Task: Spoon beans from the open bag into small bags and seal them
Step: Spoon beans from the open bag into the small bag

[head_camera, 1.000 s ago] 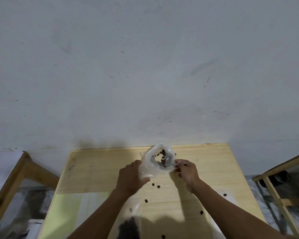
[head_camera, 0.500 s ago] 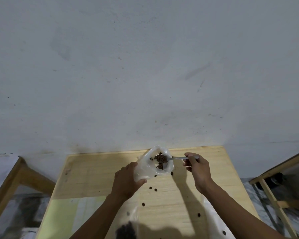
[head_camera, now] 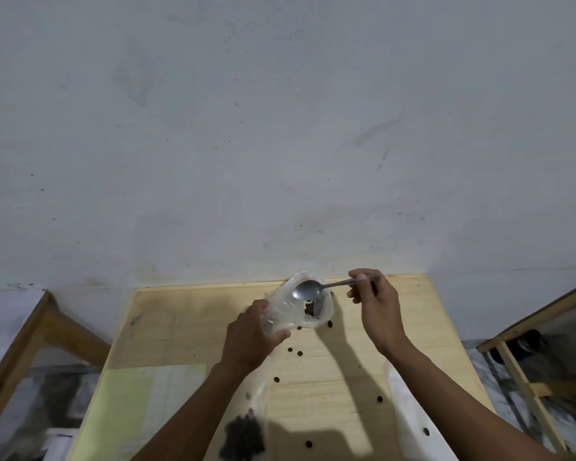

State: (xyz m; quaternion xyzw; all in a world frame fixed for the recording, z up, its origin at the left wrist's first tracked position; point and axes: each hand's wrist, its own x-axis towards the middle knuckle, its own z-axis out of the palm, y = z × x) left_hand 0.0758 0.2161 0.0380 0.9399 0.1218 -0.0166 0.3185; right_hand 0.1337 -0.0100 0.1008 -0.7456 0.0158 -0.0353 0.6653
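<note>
Beans [head_camera: 309, 309] lie in the small bag [head_camera: 288, 307] at frame centre, its side gripped by the left hand [head_camera: 251, 336]. The right hand [head_camera: 376, 302] pinches the spoon [head_camera: 308, 290], which has lifted out of the mouth, bowl now empty: one scoop delivered. No writing is readable anywhere.

Two hands are seen: the left hand [head_camera: 251, 337] and the right hand [head_camera: 374, 306]. One spoon [head_camera: 308, 289] is counted, and one small bag [head_camera: 290, 307]. One open bag of beans [head_camera: 245, 434] is seen at the near edge. About nine loose beans [head_camera: 276, 379] are scattered on the one bench [head_camera: 180, 314].
</note>
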